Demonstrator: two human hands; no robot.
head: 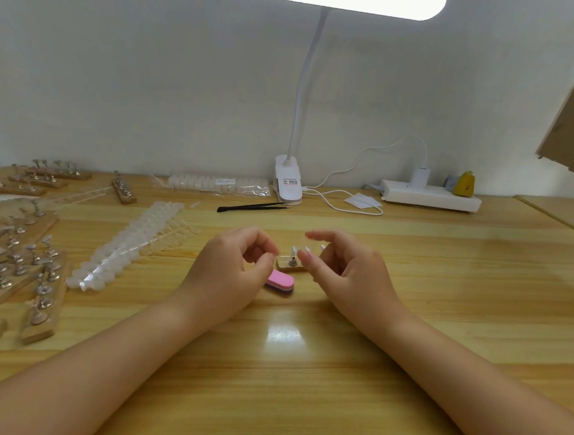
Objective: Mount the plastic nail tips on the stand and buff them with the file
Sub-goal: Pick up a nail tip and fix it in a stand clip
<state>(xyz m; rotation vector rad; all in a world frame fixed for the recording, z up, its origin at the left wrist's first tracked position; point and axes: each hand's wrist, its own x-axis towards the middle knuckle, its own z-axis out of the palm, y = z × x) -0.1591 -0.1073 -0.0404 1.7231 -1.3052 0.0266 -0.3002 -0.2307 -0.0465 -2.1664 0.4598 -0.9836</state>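
Two hands hover, loosely curled, holding nothing: left hand (233,264) above pink file (280,282), right hand (346,267) over wooden stand (288,263).

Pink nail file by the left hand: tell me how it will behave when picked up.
The pink nail file looks like a short, thick, layered foam block, so it is probably light and slightly squashy rather than floppy. It lies flat on the wooden table, so it is unlikely to roll. Its gritty face should resist slipping.
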